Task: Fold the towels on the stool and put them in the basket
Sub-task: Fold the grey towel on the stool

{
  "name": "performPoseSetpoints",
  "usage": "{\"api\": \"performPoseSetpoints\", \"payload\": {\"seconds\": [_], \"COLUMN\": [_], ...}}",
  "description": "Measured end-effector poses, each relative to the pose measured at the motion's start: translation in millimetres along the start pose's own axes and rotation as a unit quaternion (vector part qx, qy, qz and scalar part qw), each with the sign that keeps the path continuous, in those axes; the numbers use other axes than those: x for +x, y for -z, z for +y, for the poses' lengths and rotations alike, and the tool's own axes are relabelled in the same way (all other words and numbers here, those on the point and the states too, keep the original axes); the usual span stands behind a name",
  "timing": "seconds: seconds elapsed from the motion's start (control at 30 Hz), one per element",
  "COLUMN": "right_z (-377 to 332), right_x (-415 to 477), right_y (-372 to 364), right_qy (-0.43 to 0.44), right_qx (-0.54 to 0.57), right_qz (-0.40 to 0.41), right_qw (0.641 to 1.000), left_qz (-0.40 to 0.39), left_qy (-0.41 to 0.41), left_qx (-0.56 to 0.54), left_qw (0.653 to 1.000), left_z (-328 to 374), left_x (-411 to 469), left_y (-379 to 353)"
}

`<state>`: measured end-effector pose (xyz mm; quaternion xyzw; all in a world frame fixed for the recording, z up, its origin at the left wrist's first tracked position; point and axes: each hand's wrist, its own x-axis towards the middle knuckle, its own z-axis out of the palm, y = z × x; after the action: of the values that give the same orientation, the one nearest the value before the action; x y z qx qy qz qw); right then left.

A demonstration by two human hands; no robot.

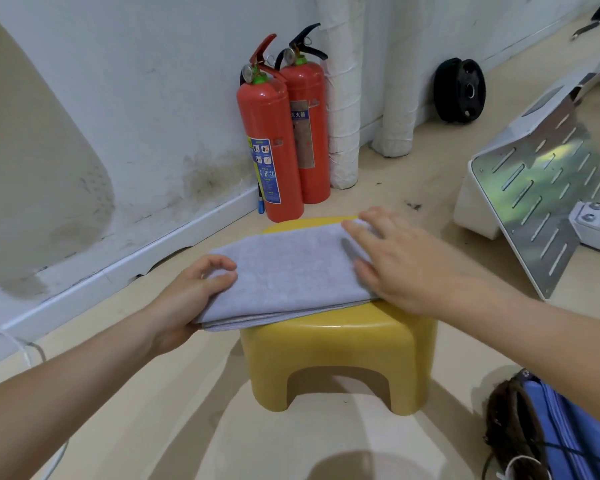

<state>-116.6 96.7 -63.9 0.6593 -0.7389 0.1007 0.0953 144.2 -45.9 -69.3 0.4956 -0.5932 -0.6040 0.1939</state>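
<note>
On the yellow stool point(336, 355) in front of me, my left hand point(194, 292) gripped the near-left end of the folded grey towel point(291, 271), thumb on top and fingers curled at its edge. My right hand point(406, 265) lay flat on the far-right end, fingers straight, pressing it down. The towel's long axis ran diagonally from near left to far right. Its left end hung past the stool's edge, and its stacked layers showed along the near side. Low at my right stood a brown woven basket point(510, 431) with blue cloth in it. Beyond the stool, two red fire extinguishers point(267, 140) stood against the white wall.
</note>
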Motion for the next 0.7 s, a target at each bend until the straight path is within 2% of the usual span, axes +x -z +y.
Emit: {"api": "performPoseSetpoints", "payload": {"seconds": [0.1, 0.3, 0.43, 0.53, 0.57, 0.6, 0.63, 0.7], "right_z": [-18.6, -33.6, -42.4, -38.6, -35.7, -32.0, -27.6, -16.1], "right_x": [2.2, 9.8, 12.3, 15.3, 17.6, 19.8, 21.7, 24.5], "right_y": [-6.8, -19.4, -15.1, -6.5, 0.6, 9.6, 20.3, 40.5], "right_qy": [-0.004, -0.046, -0.059, -0.082, -0.111, -0.152, -0.199, -0.276], "right_qx": [0.074, 0.071, 0.081, 0.187, 0.262, 0.352, 0.45, 0.635], "right_qz": [-0.121, -0.238, -0.248, -0.199, -0.17, -0.145, -0.131, -0.136], "right_qw": [0.99, 0.968, 0.964, 0.958, 0.943, 0.912, 0.861, 0.708], "left_qz": [-0.041, -0.025, 0.026, 0.036, 0.033, 0.027, 0.023, 0.011], "left_qy": [-0.008, -0.008, -0.01, -0.055, -0.08, -0.108, -0.137, -0.192], "left_qx": [-0.003, 0.026, 0.022, 0.018, 0.031, 0.051, 0.076, 0.134], "left_qw": [0.999, 0.999, 0.999, 0.998, 0.996, 0.992, 0.987, 0.972], "left_z": [1.9, 12.9, 35.3, 66.7, 77.9, 88.5, 97.6, 109.2], "left_x": [-3.5, -7.2, -7.9, -9.6, -11.3, -13.3, -15.6, -19.3], "left_y": [2.2, 12.7, 12.1, 0.3, -7.3, -17.1, -29.7, -62.0]}}
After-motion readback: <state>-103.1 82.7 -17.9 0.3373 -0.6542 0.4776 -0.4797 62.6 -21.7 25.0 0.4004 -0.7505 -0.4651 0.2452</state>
